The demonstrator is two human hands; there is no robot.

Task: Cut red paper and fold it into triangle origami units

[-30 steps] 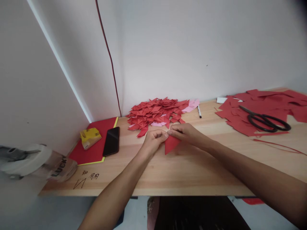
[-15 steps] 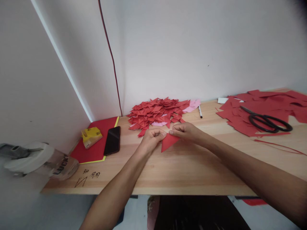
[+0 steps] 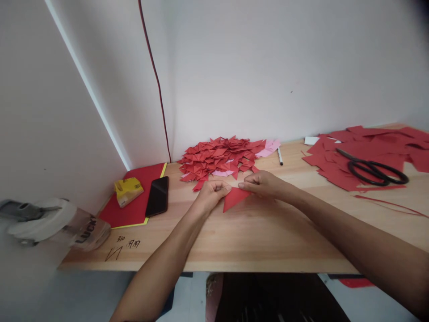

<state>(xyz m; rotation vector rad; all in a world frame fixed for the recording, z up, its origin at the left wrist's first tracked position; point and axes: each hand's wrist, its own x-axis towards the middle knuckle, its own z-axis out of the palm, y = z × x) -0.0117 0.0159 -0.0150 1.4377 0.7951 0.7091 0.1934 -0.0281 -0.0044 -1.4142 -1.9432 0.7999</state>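
Between my two hands, above the middle of the wooden table (image 3: 214, 250), is a red folded paper (image 3: 234, 198) with a pointed corner hanging down toward me. My left hand (image 3: 214, 193) pinches its left side between thumb and fingers. At the upper right edge of the paper, my right hand (image 3: 263, 184) pinches it the same way, a short gap from the left fingertips. Just behind my hands lies a heap of red folded paper pieces (image 3: 217, 154), with a few pink ones among them.
To the right, black-handled scissors (image 3: 372, 170) lie on red paper sheets (image 3: 330, 165), near a thin red strip (image 3: 389, 202). A marker (image 3: 280, 156) lies by the wall. At left are a phone (image 3: 157, 197), a yellow packet (image 3: 128, 191), a red folder (image 3: 124, 218) and a plastic bottle (image 3: 90, 230).
My fingertips have drawn slightly apart along the paper's upper edge. The paper's lower tip has shifted a little to the left. Everything else lies as before.
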